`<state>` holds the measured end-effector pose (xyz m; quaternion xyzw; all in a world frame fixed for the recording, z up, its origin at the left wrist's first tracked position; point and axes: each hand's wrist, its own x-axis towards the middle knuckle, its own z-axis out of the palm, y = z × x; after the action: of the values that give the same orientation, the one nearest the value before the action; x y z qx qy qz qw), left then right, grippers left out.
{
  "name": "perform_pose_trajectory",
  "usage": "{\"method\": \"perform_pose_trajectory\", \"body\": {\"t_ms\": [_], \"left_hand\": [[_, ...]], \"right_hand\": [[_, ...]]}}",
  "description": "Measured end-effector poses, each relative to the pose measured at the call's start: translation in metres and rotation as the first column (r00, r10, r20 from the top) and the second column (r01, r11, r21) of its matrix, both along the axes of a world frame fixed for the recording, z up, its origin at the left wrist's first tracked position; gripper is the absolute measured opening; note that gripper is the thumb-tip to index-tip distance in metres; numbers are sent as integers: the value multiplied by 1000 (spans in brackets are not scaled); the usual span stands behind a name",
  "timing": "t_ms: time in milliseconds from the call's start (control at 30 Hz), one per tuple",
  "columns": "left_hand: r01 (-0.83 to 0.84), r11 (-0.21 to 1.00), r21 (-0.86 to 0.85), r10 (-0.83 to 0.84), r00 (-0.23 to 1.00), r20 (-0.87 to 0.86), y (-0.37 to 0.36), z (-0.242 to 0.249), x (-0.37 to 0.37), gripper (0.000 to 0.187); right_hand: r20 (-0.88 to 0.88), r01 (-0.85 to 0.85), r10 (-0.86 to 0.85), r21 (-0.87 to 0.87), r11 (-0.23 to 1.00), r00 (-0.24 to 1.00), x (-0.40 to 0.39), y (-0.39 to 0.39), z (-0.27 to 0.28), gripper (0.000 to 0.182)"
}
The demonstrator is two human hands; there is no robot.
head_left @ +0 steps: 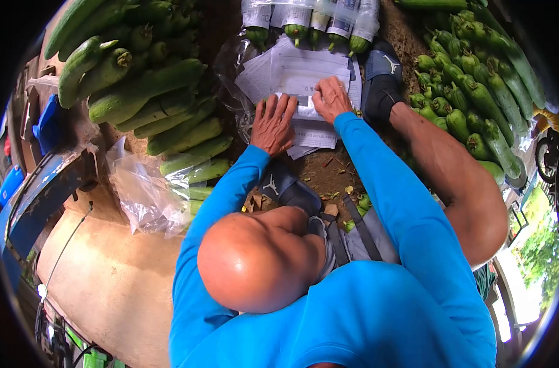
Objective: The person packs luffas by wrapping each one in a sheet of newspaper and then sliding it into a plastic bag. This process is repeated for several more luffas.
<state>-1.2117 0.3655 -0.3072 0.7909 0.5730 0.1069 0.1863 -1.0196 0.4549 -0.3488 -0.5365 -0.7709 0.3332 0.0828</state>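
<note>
From the head camera, it's all about the loose pile of white printed paper sheets (309,64) on the brown dirt ground (328,164), right between the person's feet. The sheets overlap at different angles, and some have lines of print, too small to read properly.

The left hand (273,127) is at the left edge of the paper pile, palm down, fingers stretched out and a bit spread, fingertips on the paper. The right hand (333,99) is over the right half of the pile with its fingers bent down onto the paper; can't tell if they're actually pinching a sheet. The two hands are apart, with a small pale strip (304,103) lying on the pile between them. Both arms are in bright blue long sleeves (383,178).

Just beyond the paper pile there's a row of green gourds wrapped in printed paper and clear plastic (296,16), with their green ends poking out towards the sheets. Some crinkly clear plastic film (229,64) sits along the pile's left side.

Well to the left of the pile is a big heap of long green gourds (147,92), and a clear plastic bag (147,193) lies on the near side of that heap. Another heap, of smaller and longer green gourds (475,92), is off to the right of the pile. One dark sandal with a white logo (383,64) is just right of the paper, and a matching dark sandal (282,187) is on the near side of it.
</note>
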Motion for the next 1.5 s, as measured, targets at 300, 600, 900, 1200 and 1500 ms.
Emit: {"method": "perform_pose_trajectory", "body": {"t_ms": [300,600,900,1200,1500], "left_hand": [[-52,996,-78,38,985,-169,70,-11,8,65],[-142,988,-68,143,989,20,78,3,-6,68],[-116,993,17,114,989,89,39,8,11,63],[-45,999,-26,48,994,99,27,21,-11,88],[-122,944,306,1,930,369,26,78,-41,85]], "right_hand": [[216,-129,95,148,980,972,17,-10,47,45],[425,-264,211,69,962,880,12,12,35,81],[575,-507,380,71,859,724,9,67,26,83],[-149,-215,300,-955,202,942,-10,73,50,56],[-21,-562,-595,-358,-746,804,-26,46,119,69]]}}
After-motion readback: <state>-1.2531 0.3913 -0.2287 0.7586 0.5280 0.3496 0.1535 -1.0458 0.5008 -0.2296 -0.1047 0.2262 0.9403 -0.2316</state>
